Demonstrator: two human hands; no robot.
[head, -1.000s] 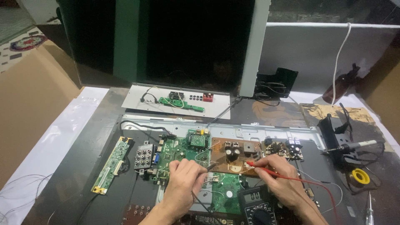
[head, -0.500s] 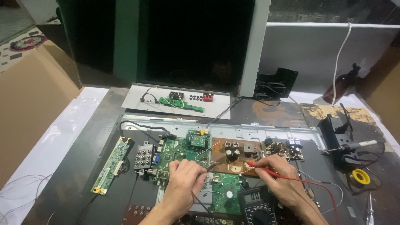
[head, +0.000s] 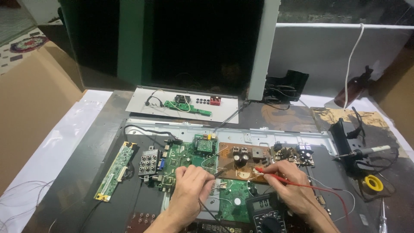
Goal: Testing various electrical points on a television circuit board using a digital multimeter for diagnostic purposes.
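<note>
My left hand [head: 189, 190] pinches a black probe [head: 218, 173] whose tip touches the brown circuit board [head: 250, 160]. A red probe [head: 276, 175] sits in my right hand [head: 293, 185], its tip on the same brown board, close to the black one. Red and black leads run back to a dark multimeter [head: 265, 213] lying at the bottom edge between my wrists. A green main board [head: 185, 156] lies left of the brown board, under my left hand. Both boards sit on the metal back of a flat panel [head: 181, 129].
A narrow green strip board [head: 115, 170] lies at the left. A soldering iron on its stand [head: 360, 152] and a yellow solder roll [head: 373, 183] are at the right. A white plate with a small green board [head: 185, 103] lies behind. A dark screen stands at the back.
</note>
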